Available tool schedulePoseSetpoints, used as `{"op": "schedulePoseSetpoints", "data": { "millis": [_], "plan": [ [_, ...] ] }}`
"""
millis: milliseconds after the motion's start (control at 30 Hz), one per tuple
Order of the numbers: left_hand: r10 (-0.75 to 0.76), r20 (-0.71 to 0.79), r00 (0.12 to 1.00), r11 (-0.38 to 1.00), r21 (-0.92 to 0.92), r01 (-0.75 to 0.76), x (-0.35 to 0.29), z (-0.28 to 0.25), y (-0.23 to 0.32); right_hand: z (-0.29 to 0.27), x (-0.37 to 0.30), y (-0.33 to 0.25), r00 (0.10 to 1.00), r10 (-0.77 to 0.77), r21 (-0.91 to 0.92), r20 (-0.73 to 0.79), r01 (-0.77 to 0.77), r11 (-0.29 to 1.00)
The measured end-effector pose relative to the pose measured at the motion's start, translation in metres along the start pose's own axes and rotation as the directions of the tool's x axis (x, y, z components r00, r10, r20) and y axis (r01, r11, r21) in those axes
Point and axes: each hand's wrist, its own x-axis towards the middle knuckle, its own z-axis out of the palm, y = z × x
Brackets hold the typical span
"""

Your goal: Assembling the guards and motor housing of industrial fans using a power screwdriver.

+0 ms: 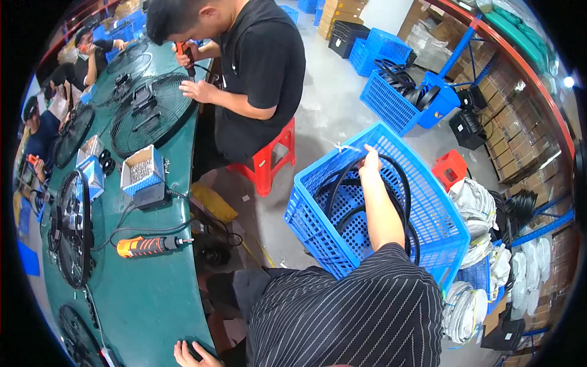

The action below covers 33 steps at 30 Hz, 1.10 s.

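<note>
The person's right hand (369, 160) reaches down into a blue plastic crate (318, 226) on the floor to their right, its fingers closed around a black rubber ring (342, 177), one of several looped rings lying in the crate. The left hand (194, 355) rests flat at the near edge of the green worktop (147, 300), fingers spread and holding nothing. On the worktop, well apart from that hand, lies an orange and black electric screwdriver (147, 246), with its cable running back toward a small box of screws (142, 171). Round black fan guards (73, 226) lie along the worktop. Across it, a co-worker in a black shirt sits on a red stool (269, 160), working on another fan guard.
</note>
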Motion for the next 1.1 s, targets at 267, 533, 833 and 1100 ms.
{"op": "schedulePoseSetpoints", "data": {
  "millis": [267,533,833,1100],
  "plan": [
    [-0.031,0.013,0.999,0.999,-0.031,0.032,-0.003,0.001,-0.003,-0.005,-0.075,-0.093,0.946,-0.319,-0.052,0.05,0.321,0.946],
    [-0.05,-0.008,0.999,0.997,-0.063,0.05,-0.005,0.003,-0.005,0.046,-0.253,-0.148,0.558,-0.751,0.466,0.354,0.591,0.659],
    [-0.135,-0.128,0.983,0.984,-0.138,0.117,-0.01,-0.004,0.009,0.017,-0.43,-0.044,-0.557,-0.395,0.676,0.731,0.512,0.53],
    [-0.386,-0.335,0.859,0.922,-0.17,0.348,-0.08,-0.041,0.023,-0.04,-0.507,0.042,-0.921,0.376,0.887,-0.101,0.088,0.454]
  ]
}}
